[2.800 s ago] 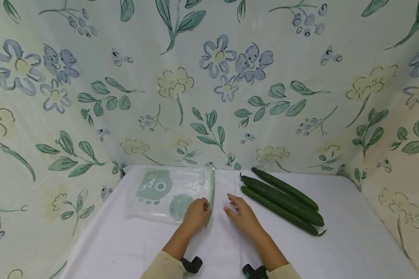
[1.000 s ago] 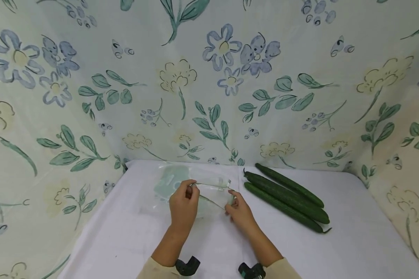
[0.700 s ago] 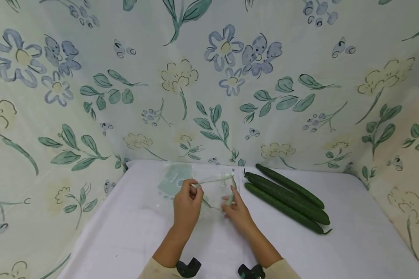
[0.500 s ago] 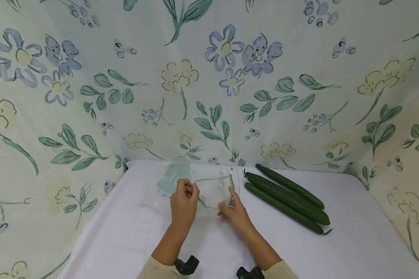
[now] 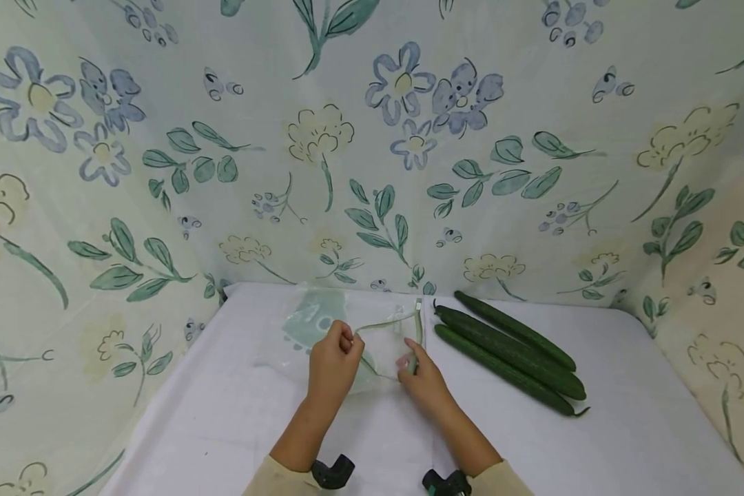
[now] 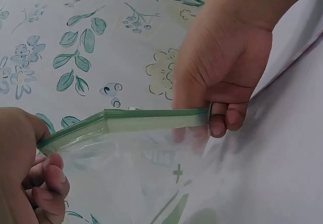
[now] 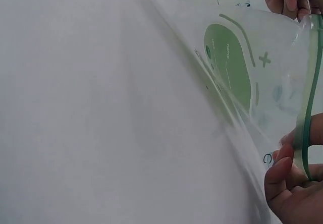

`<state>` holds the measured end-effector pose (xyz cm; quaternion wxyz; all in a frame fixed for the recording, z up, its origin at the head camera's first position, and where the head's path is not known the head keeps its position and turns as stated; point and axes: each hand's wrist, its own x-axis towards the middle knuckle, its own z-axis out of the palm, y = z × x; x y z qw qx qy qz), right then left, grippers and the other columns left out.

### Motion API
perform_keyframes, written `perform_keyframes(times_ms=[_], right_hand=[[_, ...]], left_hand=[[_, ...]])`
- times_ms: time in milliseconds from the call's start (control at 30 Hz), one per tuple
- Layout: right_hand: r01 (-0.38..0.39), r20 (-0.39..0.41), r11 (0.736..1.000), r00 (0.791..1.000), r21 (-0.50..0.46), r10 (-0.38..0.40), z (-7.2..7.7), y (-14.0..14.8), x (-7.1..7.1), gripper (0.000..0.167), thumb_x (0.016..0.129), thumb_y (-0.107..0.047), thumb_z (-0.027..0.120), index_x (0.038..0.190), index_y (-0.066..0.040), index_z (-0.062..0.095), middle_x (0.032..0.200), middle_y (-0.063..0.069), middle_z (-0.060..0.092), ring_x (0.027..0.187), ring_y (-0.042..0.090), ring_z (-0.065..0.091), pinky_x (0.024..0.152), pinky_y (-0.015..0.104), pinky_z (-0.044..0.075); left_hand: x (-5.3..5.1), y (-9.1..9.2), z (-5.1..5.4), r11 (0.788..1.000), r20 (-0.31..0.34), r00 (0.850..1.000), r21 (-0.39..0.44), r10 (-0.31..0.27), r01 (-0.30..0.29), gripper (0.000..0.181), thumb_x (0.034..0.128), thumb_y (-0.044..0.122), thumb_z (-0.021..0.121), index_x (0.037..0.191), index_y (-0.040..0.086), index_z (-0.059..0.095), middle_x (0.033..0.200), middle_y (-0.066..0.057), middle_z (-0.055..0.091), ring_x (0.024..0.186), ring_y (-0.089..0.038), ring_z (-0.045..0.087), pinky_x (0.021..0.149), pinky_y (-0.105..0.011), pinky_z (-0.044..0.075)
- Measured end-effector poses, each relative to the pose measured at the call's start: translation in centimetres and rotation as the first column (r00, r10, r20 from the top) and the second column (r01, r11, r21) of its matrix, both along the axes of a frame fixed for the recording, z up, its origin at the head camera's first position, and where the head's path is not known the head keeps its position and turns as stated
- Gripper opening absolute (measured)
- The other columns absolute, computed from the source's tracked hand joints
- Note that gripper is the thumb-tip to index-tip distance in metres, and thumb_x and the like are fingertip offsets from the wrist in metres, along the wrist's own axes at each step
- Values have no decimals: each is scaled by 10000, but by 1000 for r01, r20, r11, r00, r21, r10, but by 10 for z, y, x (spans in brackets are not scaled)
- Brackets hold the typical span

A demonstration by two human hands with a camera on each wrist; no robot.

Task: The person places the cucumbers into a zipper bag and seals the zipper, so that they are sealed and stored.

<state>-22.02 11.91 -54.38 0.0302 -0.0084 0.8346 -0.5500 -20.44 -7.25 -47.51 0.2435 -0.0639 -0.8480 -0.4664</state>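
Clear plastic printed in pale green is stretching between two hands: we are watching the left hand (image 5: 333, 362) pinching one side of the zip bag (image 5: 313, 313) at its rim, while the right hand (image 5: 426, 382) is gripping the other side between thumb and fingers. The bag's body is trailing leftward over the white cloth (image 5: 223, 427), its parted mouth facing three cucumbers (image 5: 508, 351) lying just to the right. In our judgement, the limp film is risking collapse, since a slipping pinch on either side could be letting the mouth fall shut; too hard an outward pull could be creasing the green strip (image 5: 419, 325). Nearly three seconds earlier, we are finding the bag lying flat and the right hand holding nothing; now both hands are spreading the mouth.
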Motion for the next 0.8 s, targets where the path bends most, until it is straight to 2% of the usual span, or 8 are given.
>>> perform_keyframes(times_ms=[67, 133, 233, 433, 667, 800], right_hand=[[-12, -11, 996, 1000, -91, 11, 1, 1, -1, 658, 952, -77, 613, 1560, -105, 363, 1244, 148, 631, 898, 150, 620, 717, 253, 556], [-19, -8, 986, 1000, -166, 18, 3, 2, -1, 659, 985, -116, 616, 1579, -128, 331, 1361, 166, 571, 992, 180, 647, 748, 251, 582], [-5, -27, 980, 1000, -198, -1, 7, 4, -1, 648, 998, -186, 642, 1574, -140, 350, 1468, 159, 482, 1155, 238, 632, 838, 250, 591], [28, -121, 991, 992, -132, -44, 21, 13, -3, 536, 967, -173, 694, 1467, -89, 519, 1444, 132, 518, 1217, 304, 626, 929, 273, 572], [37, -120, 998, 992, -45, -42, 37, 29, 0, 505, 966, -299, 702, 1441, -207, 556, 1431, 47, 528, 1281, 266, 592, 1055, 422, 538], [42, -141, 999, 989, -29, -45, 44, 43, 1, 497, 961, -325, 706, 1426, -216, 569, 1413, 29, 541, 1291, 257, 579, 1052, 364, 532]], left_hand=[[0, 0, 0, 999, 39, 999, 34, -19, 18, 52, 931, 77, 611, 933, 91, 562, 556, 62, 467, 435, -13, 348, 390, -177, 323], [-1, -2, 0, 997, 66, 998, 79, -24, 19, 58, 943, 78, 593, 999, 78, 578, 544, 63, 458, 422, -18, 328, 386, -182, 295], [-3, -4, 0, 990, 67, 998, 144, -3, -6, 105, 969, 82, 576, 1072, 72, 592, 558, 55, 468, 435, -29, 337, 399, -187, 299], [-8, -10, 0, 979, 6, 998, 190, 70, -70, 95, 989, 94, 588, 1080, 75, 603, 591, 27, 515, 449, -48, 408, 412, -209, 376], [-11, -17, -4, 965, 14, 996, 247, 88, -89, 100, 995, 102, 582, 1058, 36, 623, 600, -5, 584, 436, -82, 511, 400, -234, 447], [-14, -21, -7, 961, 21, 996, 262, 92, -94, 103, 1006, 115, 576, 1059, 39, 620, 619, -15, 595, 445, -95, 526, 395, -237, 446]])
